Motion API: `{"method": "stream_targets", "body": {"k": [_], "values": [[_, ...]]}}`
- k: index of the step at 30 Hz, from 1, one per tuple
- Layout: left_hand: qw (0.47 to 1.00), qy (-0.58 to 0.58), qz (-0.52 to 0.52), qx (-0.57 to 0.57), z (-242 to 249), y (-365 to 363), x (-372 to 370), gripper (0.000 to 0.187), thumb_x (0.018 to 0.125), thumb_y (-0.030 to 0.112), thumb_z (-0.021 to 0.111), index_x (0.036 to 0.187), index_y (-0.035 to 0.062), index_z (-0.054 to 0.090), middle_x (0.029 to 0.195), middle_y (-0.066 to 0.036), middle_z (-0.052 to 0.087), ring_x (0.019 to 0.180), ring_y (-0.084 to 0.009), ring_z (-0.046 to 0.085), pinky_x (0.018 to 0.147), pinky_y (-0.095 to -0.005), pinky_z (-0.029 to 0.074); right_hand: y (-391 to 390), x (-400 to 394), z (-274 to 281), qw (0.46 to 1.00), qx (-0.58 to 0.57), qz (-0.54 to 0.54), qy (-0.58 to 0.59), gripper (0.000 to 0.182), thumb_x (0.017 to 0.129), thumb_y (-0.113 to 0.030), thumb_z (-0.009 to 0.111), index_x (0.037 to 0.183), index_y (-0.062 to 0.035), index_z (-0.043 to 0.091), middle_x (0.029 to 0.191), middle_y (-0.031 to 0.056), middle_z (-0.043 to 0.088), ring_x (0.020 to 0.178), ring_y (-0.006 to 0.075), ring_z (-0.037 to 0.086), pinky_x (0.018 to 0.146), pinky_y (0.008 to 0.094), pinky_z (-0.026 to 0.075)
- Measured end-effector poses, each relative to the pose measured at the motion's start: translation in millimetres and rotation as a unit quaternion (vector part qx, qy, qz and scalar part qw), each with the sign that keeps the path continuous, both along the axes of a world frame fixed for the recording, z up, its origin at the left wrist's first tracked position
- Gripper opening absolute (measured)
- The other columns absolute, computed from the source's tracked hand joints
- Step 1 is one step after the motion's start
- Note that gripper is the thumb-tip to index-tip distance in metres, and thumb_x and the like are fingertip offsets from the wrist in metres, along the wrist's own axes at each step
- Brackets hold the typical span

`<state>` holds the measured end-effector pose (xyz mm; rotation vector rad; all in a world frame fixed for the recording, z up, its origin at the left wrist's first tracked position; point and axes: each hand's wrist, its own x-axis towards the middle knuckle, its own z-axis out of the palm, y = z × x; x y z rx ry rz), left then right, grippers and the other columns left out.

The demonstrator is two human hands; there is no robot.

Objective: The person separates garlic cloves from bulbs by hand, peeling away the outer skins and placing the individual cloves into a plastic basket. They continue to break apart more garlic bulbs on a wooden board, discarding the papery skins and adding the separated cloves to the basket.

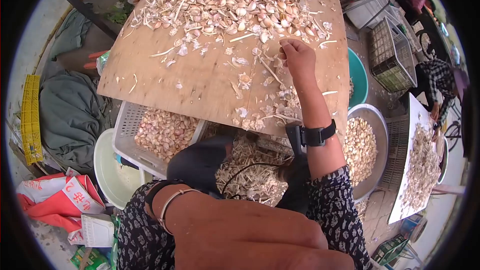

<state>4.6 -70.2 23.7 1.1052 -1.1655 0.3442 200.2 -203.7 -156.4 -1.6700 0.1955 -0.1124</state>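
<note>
My right hand is above the wooden board near the front of the garlic clove pile. Its thumb and index finger are pinched together; anything between them is too small to make out. My left hand is large and close to the camera at the bottom, its back showing and its fingertips hidden. Around my right hand, papery skins and dry stalks lie scattered on the wooden board.
Below the board's left edge are a crate of cloves and a pale green basin. A metal bowl of cloves and a teal basin stand right. Another person works at a white board farther right.
</note>
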Motion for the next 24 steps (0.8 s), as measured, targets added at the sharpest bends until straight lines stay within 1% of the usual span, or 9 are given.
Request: {"method": "stream_targets", "body": {"k": [5, 7, 8, 10, 12, 15, 20, 22, 24], "values": [[0.947, 0.124, 0.238, -0.175, -5, -4, -19, 0.014, 0.080, 0.019, 0.070, 0.085, 0.0066, 0.072, 0.083, -0.008, 0.066, 0.051, -0.0204, 0.056, 0.041, -0.0230, 0.047, 34, 56, -13, 0.900, -0.423, 0.061, -0.086, 0.021, 0.079, -0.019, 0.061, 0.091, -0.0020, 0.065, 0.083, 0.0166, 0.064, 0.076, 0.0316, 0.064, 0.069, 0.0382, 0.051], [0.996, 0.013, 0.083, 0.026, -3, 38, 16, 0.025, 0.089, 0.001, 0.050, 0.112, -0.0099, 0.054, 0.111, -0.020, 0.055, 0.092, -0.0242, 0.058, 0.072, -0.0295, 0.050, 44, 72, -25, 0.830, -0.547, 0.070, -0.087, 0.021, 0.076, -0.018, 0.060, 0.090, -0.0034, 0.065, 0.088, 0.0182, 0.063, 0.082, 0.0335, 0.064, 0.074, 0.0411, 0.052], [0.989, 0.140, 0.005, -0.050, -27, 29, 37, 0.020, 0.091, 0.005, 0.048, 0.099, -0.0123, 0.056, 0.083, -0.018, 0.059, 0.063, -0.0170, 0.059, 0.055, -0.0261, 0.051, 44, 79, -28, 0.829, -0.546, 0.075, -0.093, 0.021, 0.076, -0.018, 0.060, 0.090, -0.0034, 0.065, 0.088, 0.0182, 0.063, 0.082, 0.0335, 0.064, 0.074, 0.0411, 0.052], [0.938, 0.345, 0.004, -0.026, -57, 41, 63, 0.031, 0.093, 0.010, 0.048, 0.119, -0.0077, 0.047, 0.108, -0.016, 0.056, 0.080, -0.0136, 0.054, 0.071, -0.0276, 0.046, 38, 81, -25, 0.793, -0.596, 0.077, -0.096, 0.023, 0.076, -0.019, 0.061, 0.093, -0.0046, 0.066, 0.091, 0.0191, 0.064, 0.083, 0.0346, 0.064, 0.074, 0.0413, 0.052], [0.852, 0.496, -0.047, -0.159, -96, 39, 90, 0.035, 0.093, 0.011, 0.049, 0.125, -0.0049, 0.044, 0.112, -0.011, 0.056, 0.086, -0.0154, 0.055, 0.078, -0.0302, 0.045, 27, 61, 4, 0.836, -0.535, 0.097, -0.071, 0.023, 0.077, -0.015, 0.060, 0.095, -0.0016, 0.066, 0.090, 0.0163, 0.065, 0.078, 0.0292, 0.065, 0.070, 0.0367, 0.052], [0.761, 0.593, -0.026, -0.263, -160, 54, 111, 0.019, 0.092, 0.013, 0.051, 0.107, 0.0012, 0.054, 0.097, -0.008, 0.058, 0.081, -0.0161, 0.055, 0.075, -0.0302, 0.045, 28, 21, 33, 0.981, -0.045, 0.154, -0.107, 0.020, 0.081, -0.011, 0.061, 0.097, 0.0013, 0.062, 0.088, 0.0101, 0.062, 0.072, 0.0165, 0.060, 0.063, 0.0282, 0.049], [0.682, 0.648, -0.005, -0.341, -166, 74, 113, 0.013, 0.092, 0.015, 0.053, 0.082, 0.0069, 0.053, 0.080, -0.005, 0.054, 0.073, -0.0157, 0.051, 0.066, -0.0291, 0.044, 91, -87, 152, 0.713, 0.414, 0.548, -0.141, 0.009, 0.081, -0.007, 0.065, 0.081, -0.0023, 0.057, 0.080, 0.0133, 0.059, 0.067, 0.0170, 0.057, 0.057, 0.0273, 0.047], [0.692, 0.636, -0.018, -0.341, -165, 76, 111, 0.016, 0.092, 0.015, 0.053, 0.078, 0.0069, 0.050, 0.078, -0.004, 0.052, 0.070, -0.0150, 0.049, 0.062, -0.0287, 0.041, 123, -86, 187, 0.547, 0.347, 0.742, -0.173, 0.005, 0.085, -0.003, 0.062, 0.089, -0.0036, 0.059, 0.074, 0.0203, 0.060, 0.059, 0.0209, 0.059, 0.048, 0.0273, 0.052], [0.681, 0.643, -0.005, -0.351, -163, 77, 109, 0.018, 0.091, 0.014, 0.053, 0.076, 0.0071, 0.048, 0.076, -0.004, 0.050, 0.069, -0.0149, 0.047, 0.062, -0.0283, 0.040, 144, -134, 187, 0.630, 0.489, 0.560, -0.225, 0.013, 0.085, -0.008, 0.064, 0.077, 0.0026, 0.065, 0.076, 0.0254, 0.063, 0.046, 0.0209, 0.056, 0.035, 0.0269, 0.041]]}}
